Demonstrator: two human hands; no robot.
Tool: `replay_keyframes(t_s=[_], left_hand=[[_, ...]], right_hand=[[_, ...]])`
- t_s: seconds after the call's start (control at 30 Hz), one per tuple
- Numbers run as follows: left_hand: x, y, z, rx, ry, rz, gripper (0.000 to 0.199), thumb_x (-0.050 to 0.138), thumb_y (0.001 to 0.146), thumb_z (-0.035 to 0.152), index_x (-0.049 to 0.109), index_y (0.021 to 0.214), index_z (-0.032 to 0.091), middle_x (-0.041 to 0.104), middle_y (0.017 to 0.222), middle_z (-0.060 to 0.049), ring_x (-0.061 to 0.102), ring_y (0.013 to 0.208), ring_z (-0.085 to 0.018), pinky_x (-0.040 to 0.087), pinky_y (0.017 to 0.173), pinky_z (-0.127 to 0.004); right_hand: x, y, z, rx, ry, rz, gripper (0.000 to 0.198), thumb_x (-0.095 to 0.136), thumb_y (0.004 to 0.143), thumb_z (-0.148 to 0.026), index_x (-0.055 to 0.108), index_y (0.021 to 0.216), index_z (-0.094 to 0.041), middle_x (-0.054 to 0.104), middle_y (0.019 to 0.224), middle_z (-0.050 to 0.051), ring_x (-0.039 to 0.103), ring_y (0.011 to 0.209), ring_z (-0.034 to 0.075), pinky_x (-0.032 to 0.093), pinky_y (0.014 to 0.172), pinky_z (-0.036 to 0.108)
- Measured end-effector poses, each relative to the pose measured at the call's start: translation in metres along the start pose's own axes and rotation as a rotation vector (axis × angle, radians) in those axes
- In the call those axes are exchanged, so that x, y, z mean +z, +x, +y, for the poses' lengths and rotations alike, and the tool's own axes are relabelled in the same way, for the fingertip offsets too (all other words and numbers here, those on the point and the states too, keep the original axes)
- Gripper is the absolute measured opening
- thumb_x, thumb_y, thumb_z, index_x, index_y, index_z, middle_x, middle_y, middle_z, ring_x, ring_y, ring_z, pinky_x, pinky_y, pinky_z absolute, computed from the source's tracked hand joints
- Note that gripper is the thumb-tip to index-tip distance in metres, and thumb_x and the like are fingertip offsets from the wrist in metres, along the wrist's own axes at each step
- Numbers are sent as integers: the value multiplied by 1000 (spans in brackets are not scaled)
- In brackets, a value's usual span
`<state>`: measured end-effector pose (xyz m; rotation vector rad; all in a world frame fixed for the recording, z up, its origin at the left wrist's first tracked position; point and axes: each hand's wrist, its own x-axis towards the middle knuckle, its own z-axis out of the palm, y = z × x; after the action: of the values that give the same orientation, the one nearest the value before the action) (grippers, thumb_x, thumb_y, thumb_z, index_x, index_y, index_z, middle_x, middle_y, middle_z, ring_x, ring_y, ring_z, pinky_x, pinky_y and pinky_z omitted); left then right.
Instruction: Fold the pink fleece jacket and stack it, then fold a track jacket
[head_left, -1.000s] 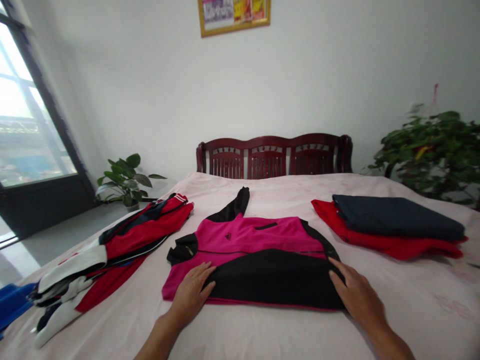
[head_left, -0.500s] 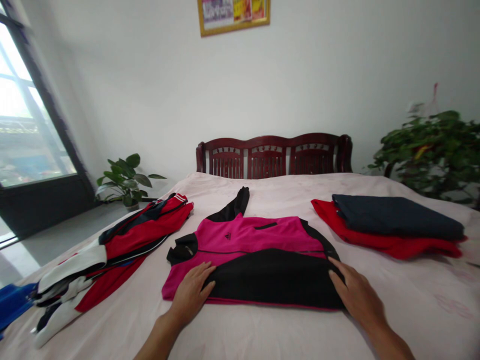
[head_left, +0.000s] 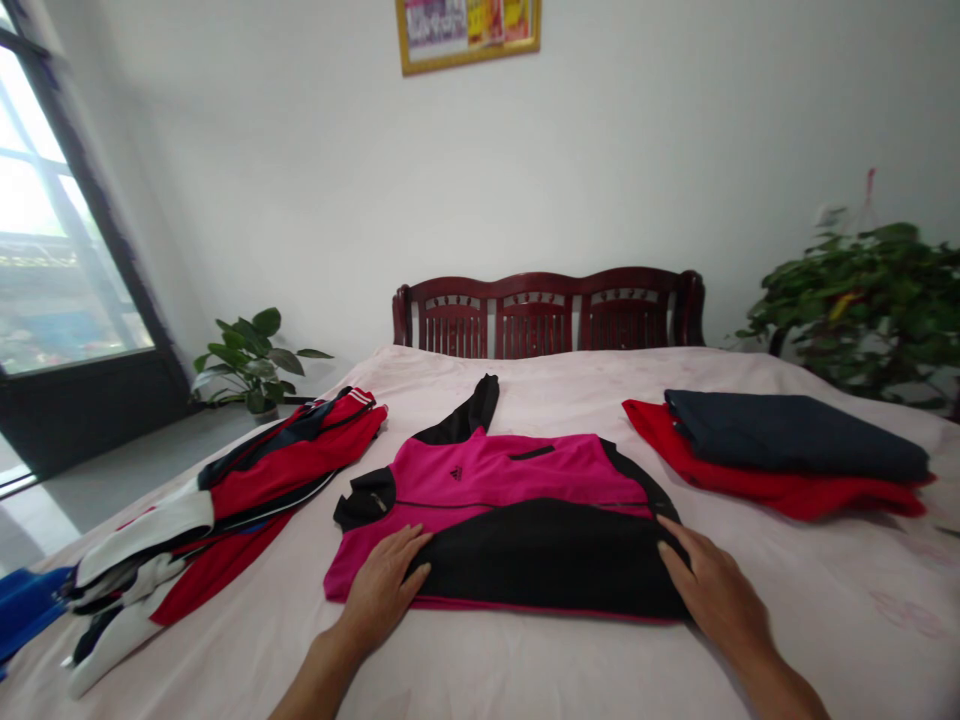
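Note:
A pink and black zip jacket (head_left: 480, 470) lies on the bed, its collar toward the left. One black sleeve (head_left: 465, 410) stretches away toward the headboard, while the near black sleeve (head_left: 547, 560) is folded across the front. My left hand (head_left: 386, 575) rests flat on the jacket near the shoulder, fingers extended and touching the folded sleeve. At the hem end, my right hand (head_left: 712, 580) lies over the cuff with its fingers stretched out and slightly apart. Neither hand grips the fabric.
Folded dark blue and red clothes (head_left: 795, 435) are stacked at the right. A loose pile of red, white and navy clothes (head_left: 285, 460) lies at the left, beside a blue garment (head_left: 30, 605). The wooden headboard (head_left: 532, 310) stands behind the pink bedspread (head_left: 540, 670).

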<state>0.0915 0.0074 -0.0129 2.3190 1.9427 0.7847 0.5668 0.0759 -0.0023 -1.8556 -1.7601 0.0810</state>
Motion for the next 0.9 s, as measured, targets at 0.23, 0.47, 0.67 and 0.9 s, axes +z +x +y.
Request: replay_keyframes(t_s=[0.23, 0.47, 0.67, 0.9], left_hand=[[-1, 0, 1, -10, 5, 2, 41, 55, 94, 37, 62, 134, 30, 61, 143, -2, 53, 134, -24, 43, 115, -45], [-4, 2, 3, -15, 8, -30, 43, 53, 95, 37, 61, 136, 28, 59, 144, -3, 52, 136, -24, 42, 116, -46], [-1, 1, 0, -2, 4, -1, 42, 54, 95, 37, 62, 135, 28, 61, 143, -3, 53, 134, -24, 43, 115, -46], [-2, 1, 2, -11, 7, -23, 42, 54, 94, 36, 61, 135, 28, 60, 144, -3, 52, 135, -24, 42, 115, -45]], right_hand=[[1, 1, 2, -14, 9, 10, 57, 32, 92, -49, 58, 136, -22, 63, 135, 9, 58, 121, 30, 46, 104, 48], [2, 1, 1, 3, 12, 12, 57, 34, 91, -50, 59, 135, -24, 63, 136, 7, 58, 121, 31, 46, 103, 49], [3, 2, 3, 2, 20, -3, 58, 33, 91, -50, 57, 136, -23, 61, 137, 8, 56, 123, 31, 45, 104, 48], [1, 1, 1, 3, 12, -6, 59, 32, 90, -50, 57, 136, -22, 61, 138, 8, 56, 124, 31, 44, 105, 48]])
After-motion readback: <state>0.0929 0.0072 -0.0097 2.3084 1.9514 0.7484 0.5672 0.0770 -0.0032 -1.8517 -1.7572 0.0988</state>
